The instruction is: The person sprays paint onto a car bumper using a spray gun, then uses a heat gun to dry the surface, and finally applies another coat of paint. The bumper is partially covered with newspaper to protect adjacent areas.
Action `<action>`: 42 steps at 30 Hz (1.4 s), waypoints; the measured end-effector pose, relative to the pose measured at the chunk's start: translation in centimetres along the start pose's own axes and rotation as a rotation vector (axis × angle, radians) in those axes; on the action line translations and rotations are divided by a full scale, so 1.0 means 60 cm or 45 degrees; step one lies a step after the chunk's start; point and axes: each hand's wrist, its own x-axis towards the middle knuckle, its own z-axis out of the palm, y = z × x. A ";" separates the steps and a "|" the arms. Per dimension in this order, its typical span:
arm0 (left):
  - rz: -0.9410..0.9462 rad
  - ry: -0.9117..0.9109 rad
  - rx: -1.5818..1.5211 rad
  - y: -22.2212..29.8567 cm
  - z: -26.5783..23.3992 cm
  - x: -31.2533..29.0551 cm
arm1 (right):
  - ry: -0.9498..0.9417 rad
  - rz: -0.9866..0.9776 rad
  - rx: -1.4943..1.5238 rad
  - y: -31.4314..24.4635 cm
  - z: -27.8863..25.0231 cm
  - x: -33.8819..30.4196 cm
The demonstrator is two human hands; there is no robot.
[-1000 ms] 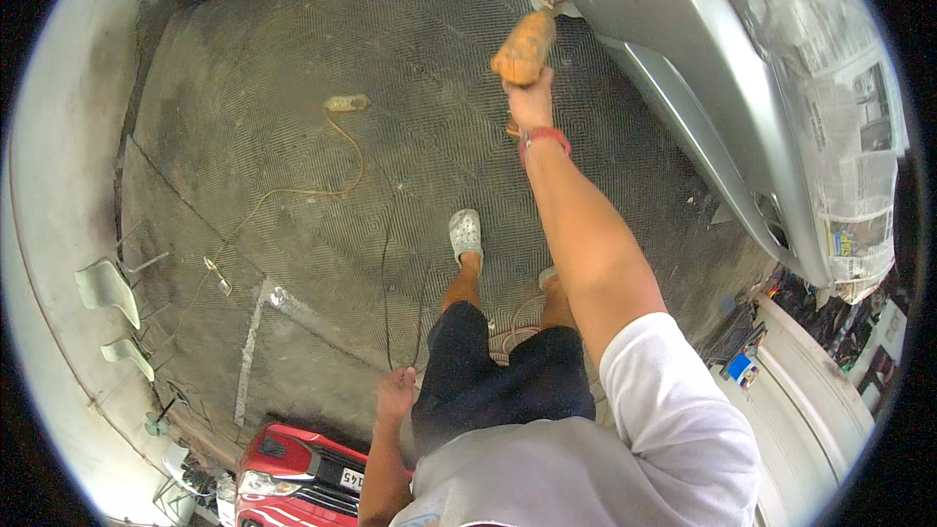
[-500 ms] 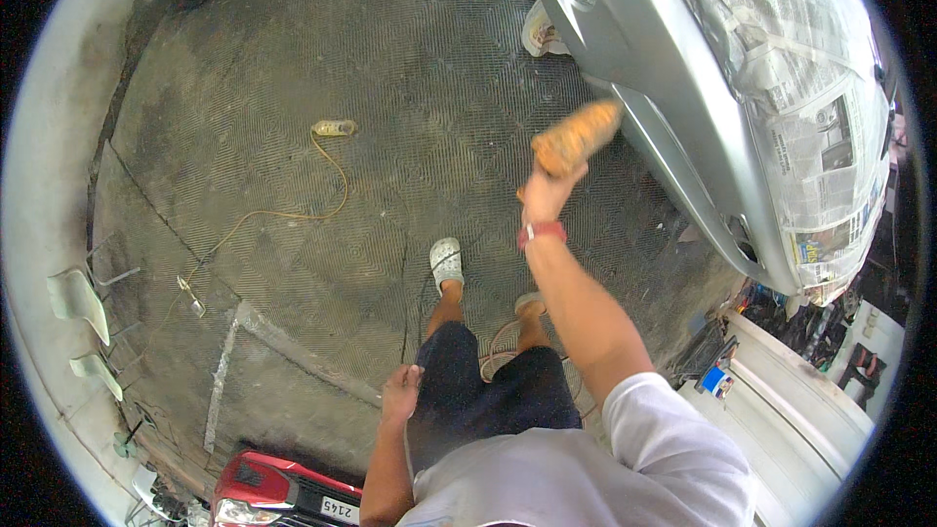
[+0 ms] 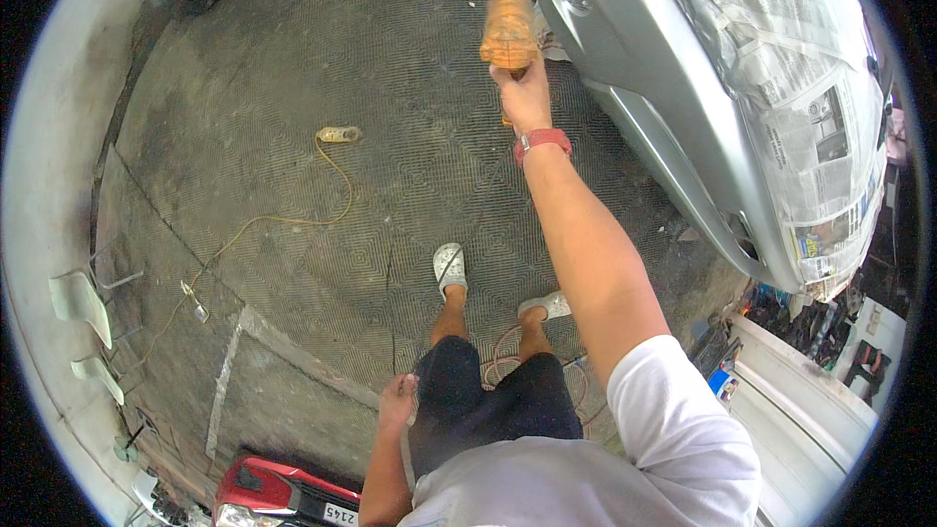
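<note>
My right hand [image 3: 524, 93] is stretched far out in front of me, wrapped round the lower end of an orange, elongated, ridged thing [image 3: 509, 24]. Blur smears its far end, so its kind is unclear. It is beside the silver car bumper [image 3: 673, 88], with a gap between them visible lower down; whether its far part touches anything cannot be told. My left hand [image 3: 397, 398] hangs low by my left thigh, fingers curled in; what they hold, if anything, is hidden. A thin dark line on the floor runs toward that hand.
Newspaper and clear film [image 3: 800, 117] cover the car above the bumper. A yellow cord with a socket block [image 3: 339, 135] lies across the floor on the left. A red car front [image 3: 283, 493] is at lower left, white panels [image 3: 781, 410] at lower right, a coiled hose [image 3: 498, 361] by my feet.
My right hand has swung left and farther away, carrying the orange thing from beside the bumper's lower edge toward its far end. My left hand has barely moved.
</note>
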 end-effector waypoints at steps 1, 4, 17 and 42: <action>-0.008 0.005 0.005 0.002 0.000 0.000 | -0.079 0.006 0.016 -0.006 -0.007 0.002; -0.013 0.021 -0.006 0.024 0.002 -0.005 | 0.018 -0.022 -0.114 -0.001 -0.017 -0.045; 0.153 0.039 0.319 0.026 0.014 -0.010 | 0.675 0.497 -0.307 0.192 -0.341 -0.483; 0.664 -0.270 1.348 0.501 0.473 -0.241 | 0.930 0.385 0.624 0.050 -1.240 -0.832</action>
